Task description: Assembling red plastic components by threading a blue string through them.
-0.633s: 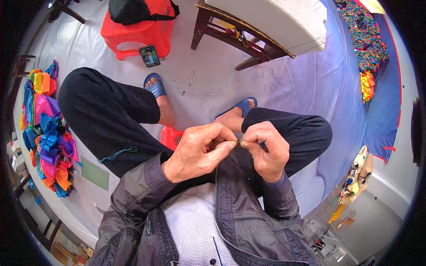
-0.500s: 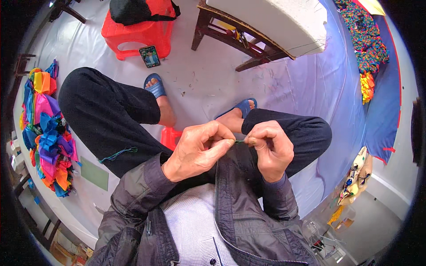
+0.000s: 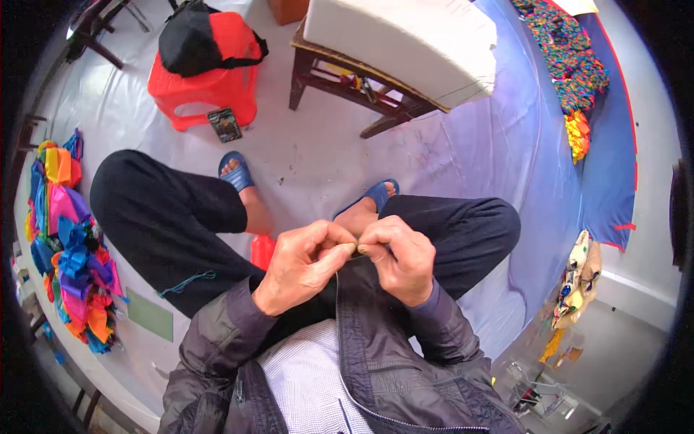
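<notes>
Left hand [image 3: 307, 264] and right hand [image 3: 396, 254] meet above the lap, fingertips touching; both pinch narrow on a small item [image 3: 354, 249] between them; its axis I cannot tell.

Soft, even daylight is filling the scene; shadows are staying faint, while fisheye bending is darkening every rim.

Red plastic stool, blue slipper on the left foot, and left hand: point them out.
red plastic stool [image 3: 194, 92], head view, front edge of seat
blue slipper [image 3: 236, 171], head view, strap
left hand [image 3: 303, 264], head view, back of hand
</notes>
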